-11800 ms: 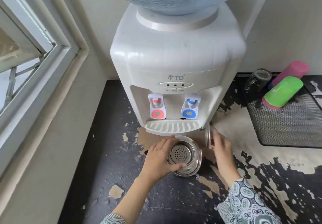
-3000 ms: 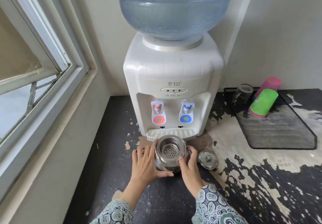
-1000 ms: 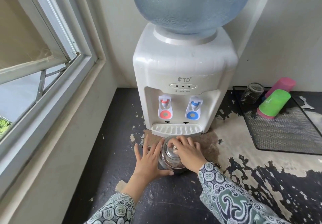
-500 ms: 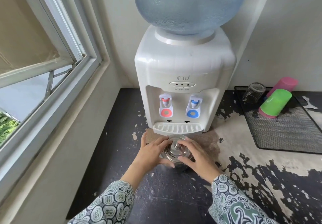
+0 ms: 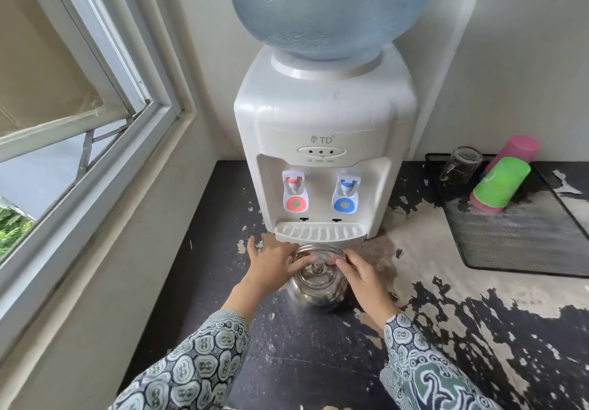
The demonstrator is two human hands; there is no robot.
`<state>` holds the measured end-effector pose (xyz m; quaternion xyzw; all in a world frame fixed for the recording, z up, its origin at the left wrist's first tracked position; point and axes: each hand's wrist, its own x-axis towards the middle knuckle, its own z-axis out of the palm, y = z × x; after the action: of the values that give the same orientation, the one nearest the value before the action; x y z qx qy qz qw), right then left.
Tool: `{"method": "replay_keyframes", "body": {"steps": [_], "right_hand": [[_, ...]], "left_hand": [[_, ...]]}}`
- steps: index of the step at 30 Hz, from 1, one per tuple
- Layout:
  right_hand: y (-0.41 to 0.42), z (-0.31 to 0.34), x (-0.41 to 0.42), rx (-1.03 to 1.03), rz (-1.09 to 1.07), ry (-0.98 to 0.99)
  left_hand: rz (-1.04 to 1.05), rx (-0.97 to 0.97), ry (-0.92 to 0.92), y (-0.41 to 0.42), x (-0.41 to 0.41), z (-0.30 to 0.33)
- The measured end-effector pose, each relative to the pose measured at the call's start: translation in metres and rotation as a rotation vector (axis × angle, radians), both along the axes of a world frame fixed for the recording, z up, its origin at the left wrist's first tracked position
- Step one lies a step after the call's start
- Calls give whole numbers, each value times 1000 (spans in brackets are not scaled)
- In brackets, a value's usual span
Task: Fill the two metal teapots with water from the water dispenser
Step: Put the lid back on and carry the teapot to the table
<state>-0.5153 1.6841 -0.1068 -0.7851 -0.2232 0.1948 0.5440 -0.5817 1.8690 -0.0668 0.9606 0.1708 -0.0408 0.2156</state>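
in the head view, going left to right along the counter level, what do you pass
window frame → left hand → teapot → right hand → glass → green cup, lying in the black mesh tray

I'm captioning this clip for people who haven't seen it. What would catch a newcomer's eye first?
The big blue water bottle atop the white dispenser dominates the centre. In front of its drip tray, the left hand and right hand touch a shiny lidded metal teapot. At right, green and pink cups lie on a black mesh tray.
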Motion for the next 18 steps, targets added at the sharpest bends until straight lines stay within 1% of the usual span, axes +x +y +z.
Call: {"method": "replay_keyframes", "body": {"steps": [2,5,7,10,12,15,18], "right_hand": [[-2,0,2,-1,33,36],[-10,-1,2,-33,85,23],[-22,4,3,-54,99,-21],[-49,16,6,-63,51,-89],[-74,27,8,-49,39,-159],[-122,50,6,-49,-8,-165],[-184,71,4,-25,-75,-186]], "left_hand": [[-14,49,14,-3,-1,-2],[-23,44,-16,-6,-2,-4],[-41,45,-36,-14,-2,-2],[-87,61,-36,-40,-1,6],[-98,43,-80,-63,4,11],[-134,-57,-164,-107,12,22],[-231,-314,-270,-167,19,42]]}}
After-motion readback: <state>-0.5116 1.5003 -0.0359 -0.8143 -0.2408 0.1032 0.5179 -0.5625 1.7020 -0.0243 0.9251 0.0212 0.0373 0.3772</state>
